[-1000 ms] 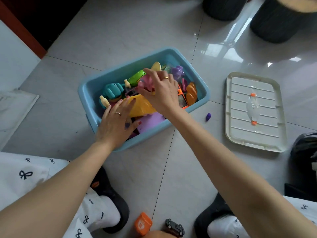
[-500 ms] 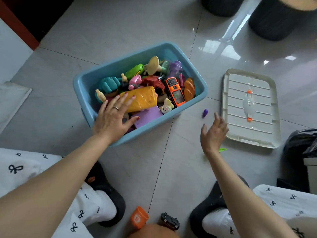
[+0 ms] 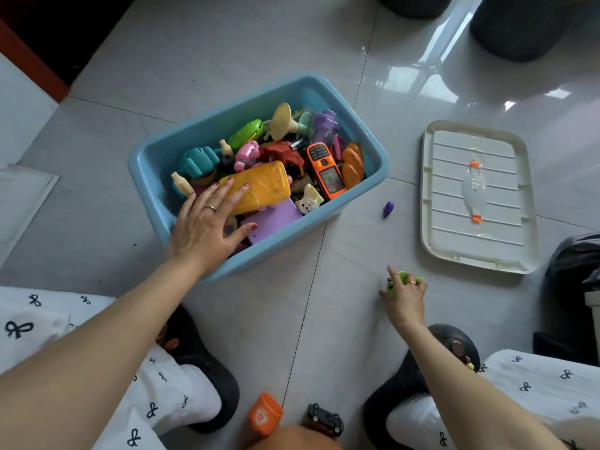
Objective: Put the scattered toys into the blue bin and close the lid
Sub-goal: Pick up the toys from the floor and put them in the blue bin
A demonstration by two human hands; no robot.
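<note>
Left hand (image 3: 207, 227) lies with fingers spread flat over the near rim of the blue bin (image 3: 373, 151), fingertips pressing a yellow toy (image 3: 259, 185) amid a heap that includes an orange toy phone (image 3: 325, 170). Right hand (image 3: 404, 295) curls its fingers around a small green toy (image 3: 391, 285) on the tiled floor (image 3: 259, 37), just short of the cream lid (image 3: 477, 196) lying flat, apart from the bin. Loose on the tiles: a purple piece (image 3: 388, 209) between bin and lid, an orange cup (image 3: 264, 414) and a black toy car (image 3: 324, 418) between the person's feet.
</note>
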